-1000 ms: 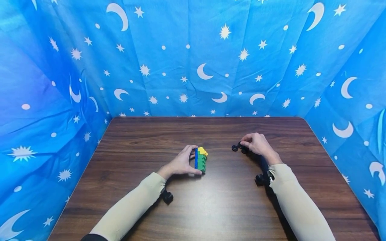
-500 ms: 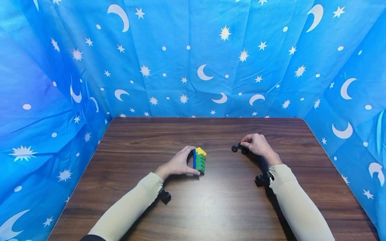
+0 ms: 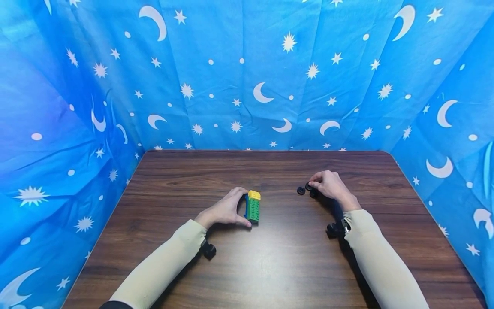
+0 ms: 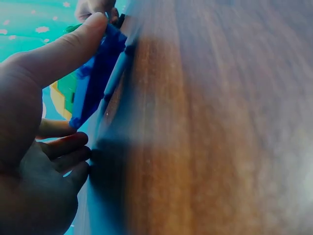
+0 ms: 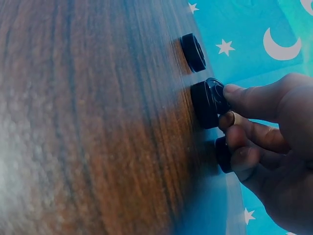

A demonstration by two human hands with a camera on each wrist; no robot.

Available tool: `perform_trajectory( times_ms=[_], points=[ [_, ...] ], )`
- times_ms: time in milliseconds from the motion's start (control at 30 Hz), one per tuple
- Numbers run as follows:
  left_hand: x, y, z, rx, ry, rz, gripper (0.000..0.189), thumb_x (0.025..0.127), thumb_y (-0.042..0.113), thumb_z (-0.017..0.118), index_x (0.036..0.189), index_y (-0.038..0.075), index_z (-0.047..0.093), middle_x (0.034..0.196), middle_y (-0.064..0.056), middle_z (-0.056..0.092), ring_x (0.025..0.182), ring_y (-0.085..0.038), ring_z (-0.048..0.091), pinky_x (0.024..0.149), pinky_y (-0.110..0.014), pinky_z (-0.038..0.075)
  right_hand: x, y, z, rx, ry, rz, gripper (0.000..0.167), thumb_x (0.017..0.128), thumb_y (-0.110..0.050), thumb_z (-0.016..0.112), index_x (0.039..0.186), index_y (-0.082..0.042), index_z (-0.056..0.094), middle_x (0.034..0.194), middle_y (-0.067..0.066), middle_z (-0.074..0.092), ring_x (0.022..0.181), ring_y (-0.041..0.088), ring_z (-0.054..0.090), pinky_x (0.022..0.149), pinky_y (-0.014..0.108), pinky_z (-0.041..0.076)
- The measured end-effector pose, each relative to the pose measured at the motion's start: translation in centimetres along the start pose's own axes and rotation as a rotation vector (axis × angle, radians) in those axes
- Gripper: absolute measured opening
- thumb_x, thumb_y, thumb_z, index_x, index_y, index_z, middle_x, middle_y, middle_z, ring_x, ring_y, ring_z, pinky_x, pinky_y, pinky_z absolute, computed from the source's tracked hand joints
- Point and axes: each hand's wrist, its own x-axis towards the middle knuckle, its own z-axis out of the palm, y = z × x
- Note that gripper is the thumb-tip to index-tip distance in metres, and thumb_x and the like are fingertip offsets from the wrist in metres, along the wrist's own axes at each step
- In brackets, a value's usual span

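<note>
My left hand (image 3: 225,209) grips a toy brick build with thumb and fingers at its two ends. Green studded bricks (image 3: 253,209) make up most of it, with a yellow brick (image 3: 254,195) at the far end. Its blue base (image 4: 93,81) faces the palm in the left wrist view. Over to the right, my right hand (image 3: 329,186) pinches a small black wheel (image 5: 219,94) between thumb and index finger. That wheel is against another black wheel (image 5: 202,105) on the table. Part of a further wheel (image 5: 223,154) shows behind the curled fingers.
Another loose black wheel (image 5: 194,53) sits beside the pinched one on the brown wooden table (image 3: 270,266). Blue cloth (image 3: 231,77) with moons and stars hangs behind the table and at both sides. Each wrist wears a small black camera.
My left hand has drifted slightly left with the brick build and turned it, so its green and yellow studs now face the head camera more. The right hand has stayed at the wheels.
</note>
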Motion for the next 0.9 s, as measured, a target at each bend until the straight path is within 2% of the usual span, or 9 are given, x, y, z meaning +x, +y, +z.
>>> perform_trajectory(
  times_ms=[433,567,900],
  points=[
    [0.11,-0.08,0.42,0.068,-0.011,0.017,0.111,0.059,0.059,0.086,0.144,0.006,0.036,0.144,-0.007,0.036,0.136,-0.022,0.034,0.116,-0.037,0.031,0.1,-0.21,0.08,-0.064,0.01,-0.033,0.017,0.092,-0.018,0.066,0.095,-0.004,0.074,0.084,0.008,0.074,0.079,0.024,0.065,0.072,0.044,0.051],
    [0.06,0.03,0.47,0.091,-0.008,0.016,0.111,0.06,0.059,0.086,0.145,0.006,0.036,0.144,-0.006,0.035,0.136,-0.02,0.032,0.116,-0.036,0.031,0.24,-0.31,0.12,-0.083,0.0,-0.024,0.018,0.092,-0.018,0.066,0.095,-0.003,0.074,0.084,0.008,0.073,0.08,0.025,0.066,0.076,0.047,0.052],
    [-0.03,0.45,0.67,0.121,-0.009,0.015,0.108,0.062,0.06,0.084,0.143,0.003,0.041,0.143,-0.007,0.036,0.134,-0.021,0.034,0.113,-0.039,0.035,0.35,-0.45,0.09,-0.138,-0.008,-0.014,0.015,0.092,-0.018,0.065,0.088,-0.007,0.073,0.079,0.005,0.072,0.08,0.028,0.066,0.074,0.049,0.051]
  ],
)
